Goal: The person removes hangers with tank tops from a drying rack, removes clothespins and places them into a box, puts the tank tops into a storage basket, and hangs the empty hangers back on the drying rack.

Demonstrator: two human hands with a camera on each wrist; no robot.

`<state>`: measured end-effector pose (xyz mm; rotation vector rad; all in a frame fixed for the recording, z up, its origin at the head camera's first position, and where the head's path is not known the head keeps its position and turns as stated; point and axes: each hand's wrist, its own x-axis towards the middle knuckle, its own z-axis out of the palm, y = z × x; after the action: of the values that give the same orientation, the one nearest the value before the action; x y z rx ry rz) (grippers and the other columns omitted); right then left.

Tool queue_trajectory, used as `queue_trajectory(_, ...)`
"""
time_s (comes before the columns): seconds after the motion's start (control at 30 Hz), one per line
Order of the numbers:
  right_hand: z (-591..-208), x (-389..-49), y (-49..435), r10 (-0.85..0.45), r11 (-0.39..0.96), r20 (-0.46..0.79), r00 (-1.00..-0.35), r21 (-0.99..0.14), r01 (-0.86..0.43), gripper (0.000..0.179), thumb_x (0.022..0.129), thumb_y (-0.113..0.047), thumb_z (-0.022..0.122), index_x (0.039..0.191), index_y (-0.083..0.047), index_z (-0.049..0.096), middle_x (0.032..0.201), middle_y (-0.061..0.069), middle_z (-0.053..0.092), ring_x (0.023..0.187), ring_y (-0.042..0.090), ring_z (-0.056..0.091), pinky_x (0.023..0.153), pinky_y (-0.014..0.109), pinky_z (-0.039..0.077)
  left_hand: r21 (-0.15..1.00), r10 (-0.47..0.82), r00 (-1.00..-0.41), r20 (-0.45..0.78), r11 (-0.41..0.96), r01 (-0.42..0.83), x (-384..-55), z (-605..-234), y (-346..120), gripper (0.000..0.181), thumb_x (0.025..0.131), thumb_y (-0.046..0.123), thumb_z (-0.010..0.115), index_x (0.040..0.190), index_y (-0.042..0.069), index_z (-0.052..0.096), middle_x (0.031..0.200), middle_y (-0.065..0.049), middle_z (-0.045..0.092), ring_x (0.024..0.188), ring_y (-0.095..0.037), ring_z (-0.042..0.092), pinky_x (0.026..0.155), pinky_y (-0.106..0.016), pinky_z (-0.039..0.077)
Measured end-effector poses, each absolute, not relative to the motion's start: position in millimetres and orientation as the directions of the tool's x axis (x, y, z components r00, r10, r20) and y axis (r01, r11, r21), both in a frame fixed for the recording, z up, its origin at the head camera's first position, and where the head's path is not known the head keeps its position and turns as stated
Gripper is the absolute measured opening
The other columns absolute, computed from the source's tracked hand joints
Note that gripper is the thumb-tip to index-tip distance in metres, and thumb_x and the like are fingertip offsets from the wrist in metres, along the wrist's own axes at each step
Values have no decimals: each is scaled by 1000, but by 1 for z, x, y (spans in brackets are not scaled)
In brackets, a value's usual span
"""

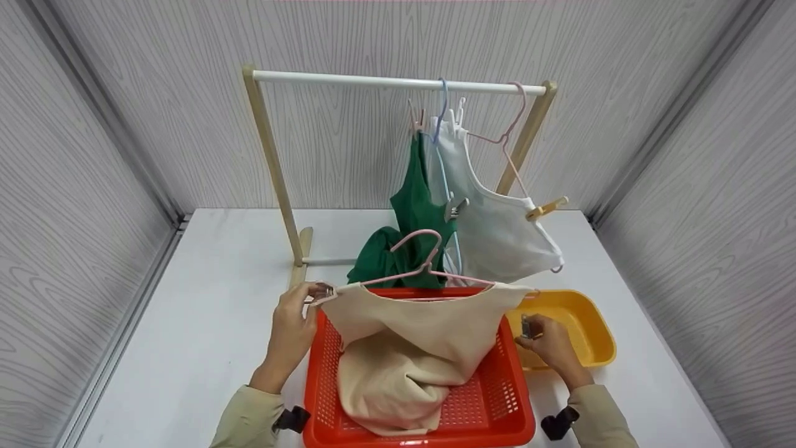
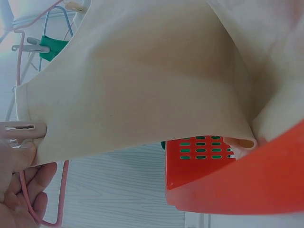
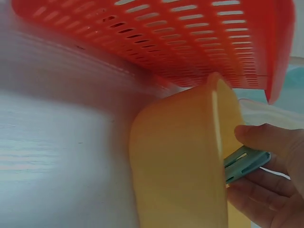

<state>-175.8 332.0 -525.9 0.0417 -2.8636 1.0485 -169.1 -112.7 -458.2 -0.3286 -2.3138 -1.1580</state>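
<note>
A beige sleeveless top (image 1: 429, 317) hangs over a pink hanger (image 1: 426, 267), its lower part bunched in the red basket (image 1: 314, 398). At the top's left strap, my left hand (image 1: 292, 317) pinches a pale clothespin (image 2: 28, 129) that bites the cloth. The hanger's pink end loop passes across my left fingers in the left wrist view. My right hand (image 1: 550, 341) holds a grey-green clothespin (image 3: 247, 164) between thumb and fingers, at the rim of the yellow basin (image 1: 600, 323). The top's right strap has no hand on it.
Behind the basket stands a drying rack with a white rail (image 1: 373, 79) and wooden legs. From it hang a green garment (image 1: 413, 205) and a white top (image 1: 497, 230), held with clothespins on hangers. Walls (image 1: 709, 162) close in both sides of the white table (image 1: 205, 298).
</note>
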Motion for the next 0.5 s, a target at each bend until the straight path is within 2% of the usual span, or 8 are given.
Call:
queue_trajectory(0.23,-534,-181,332,50,795,29,-998,-606,22,31,75,-2,78,102,7,66,88,18,70,79,22,63,73,36,57,678,-18,-840,542,600,425,-168,-459,-113,14,89,-3,62,102,1,63,99,-12,70,95,-25,64,91,-48,52)
queue_trajectory(0.5,-538,-184,331,50,804,-11,-999,-592,47,31,74,-1,77,102,7,67,89,17,70,80,22,62,77,40,56,688,-14,-846,532,590,423,-168,-459,-113,14,89,-3,61,103,1,63,101,-11,70,97,-25,64,92,-49,51)
